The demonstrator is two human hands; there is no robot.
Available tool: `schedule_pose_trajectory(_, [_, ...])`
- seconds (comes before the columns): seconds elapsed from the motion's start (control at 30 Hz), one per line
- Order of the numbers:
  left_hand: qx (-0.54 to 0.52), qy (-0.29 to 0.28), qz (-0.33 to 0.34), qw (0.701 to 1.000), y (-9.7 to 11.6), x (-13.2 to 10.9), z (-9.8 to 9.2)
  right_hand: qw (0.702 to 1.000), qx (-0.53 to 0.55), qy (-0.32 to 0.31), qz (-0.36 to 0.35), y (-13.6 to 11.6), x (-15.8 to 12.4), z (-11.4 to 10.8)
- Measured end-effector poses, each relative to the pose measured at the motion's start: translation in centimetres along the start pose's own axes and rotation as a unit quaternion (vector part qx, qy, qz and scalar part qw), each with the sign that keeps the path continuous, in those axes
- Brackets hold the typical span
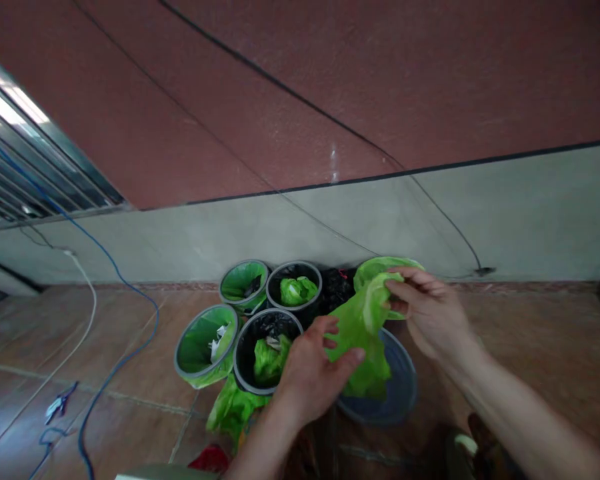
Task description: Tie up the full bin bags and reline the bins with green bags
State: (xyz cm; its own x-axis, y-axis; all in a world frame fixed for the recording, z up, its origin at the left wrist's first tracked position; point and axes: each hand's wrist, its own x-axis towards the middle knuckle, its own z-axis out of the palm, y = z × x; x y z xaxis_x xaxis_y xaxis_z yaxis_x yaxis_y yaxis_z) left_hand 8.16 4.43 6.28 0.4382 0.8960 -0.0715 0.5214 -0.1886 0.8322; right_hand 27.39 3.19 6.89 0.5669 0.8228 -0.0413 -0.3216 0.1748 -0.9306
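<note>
A thin green plastic bag (365, 347) hangs from my right hand (433, 310), whose fingers pinch its top edge. My left hand (316, 370) is beside the bag's left side, thumb and fingers apart; whether it touches the plastic I cannot tell. Under the bag stands a grey bin (405, 383) with no liner showing at its rim. Behind my right hand is a bin lined in green (403, 263), partly hidden. Left of my left hand, a black-lined bin (245, 383) holds a crumpled green bag (267, 363).
Two green-lined bins (187, 350) and another black-lined bin (280, 267) stand near the pale lower wall (180, 237). A black bag (337, 287) sits behind. Loose green plastic (230, 407) lies on the tiled floor. A blue hose (125, 360), white cable (90, 313) and keys (59, 405) lie left.
</note>
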Motion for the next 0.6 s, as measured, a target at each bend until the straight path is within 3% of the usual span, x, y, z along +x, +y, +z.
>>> schedule_pose_trajectory(0.03, [0.001,-0.025,0.016,1.000,1.0,0.7,1.8,1.000,0.008,-0.004,0.006,0.3,-0.2,-0.1])
schedule_pose_trajectory(0.1, [0.035,0.002,0.030,0.999,1.8,2.4,4.8,0.999,0.007,-0.030,0.020,0.8,-0.6,-0.4])
schedule_pose_trajectory(0.2, [0.060,0.028,0.051,0.996,0.5,5.0,7.2,0.995,-0.022,-0.089,0.029,1.9,0.0,-2.0])
schedule_pose_trajectory(0.3, [-0.035,-0.001,0.000,0.999,-2.3,6.5,7.6,0.991,-0.079,-0.100,0.031,2.9,1.9,-4.9])
schedule_pose_trajectory(0.4, [-0.207,-0.036,-0.070,0.975,-4.2,7.1,7.5,0.981,-0.177,-0.066,0.031,3.9,3.6,-7.9])
schedule_pose_trajectory(0.47, [-0.267,-0.058,-0.088,0.958,-4.4,7.2,7.4,0.965,-0.253,-0.074,0.014,4.7,4.0,-9.0])
schedule_pose_trajectory(0.6, [-0.320,-0.123,-0.090,0.935,-3.3,7.4,6.8,0.918,-0.354,-0.169,-0.064,6.1,3.5,-9.1])
